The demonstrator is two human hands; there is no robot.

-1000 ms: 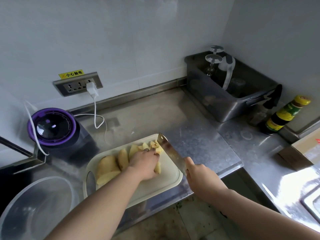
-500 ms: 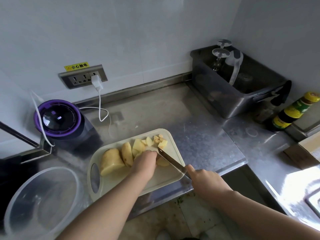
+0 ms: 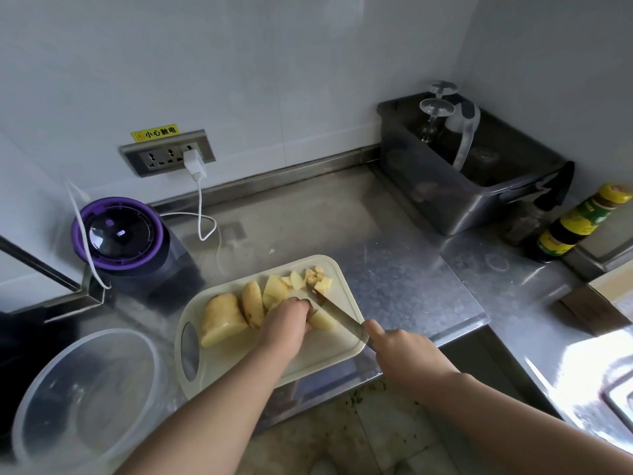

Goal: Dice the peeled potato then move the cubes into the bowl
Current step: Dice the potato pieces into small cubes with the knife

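Your left hand (image 3: 286,323) curls over a potato chunk (image 3: 323,320) on the cutting board (image 3: 325,356) and holds it down. Your right hand (image 3: 404,354) grips the knife (image 3: 337,311). A second ago its wide side showed. Now the blade stands thin edge down, right beside your left fingers. The cubes (image 3: 320,281) sit at the board's far corner. The clear bowl (image 3: 92,332) stands to the board's left.

A: Potato pieces?
B: Three big chunks (image 3: 222,318) left of the left hand's (image 3: 284,325) fingers (image 3: 301,305), a fourth chunk (image 3: 324,320) under them; small cubes (image 3: 322,281) beyond the fingertips, too blurred to count.
A: Anything else?
B: One knife (image 3: 337,311), one cutting board (image 3: 329,351), one bowl (image 3: 85,406), two wine glasses (image 3: 435,109).
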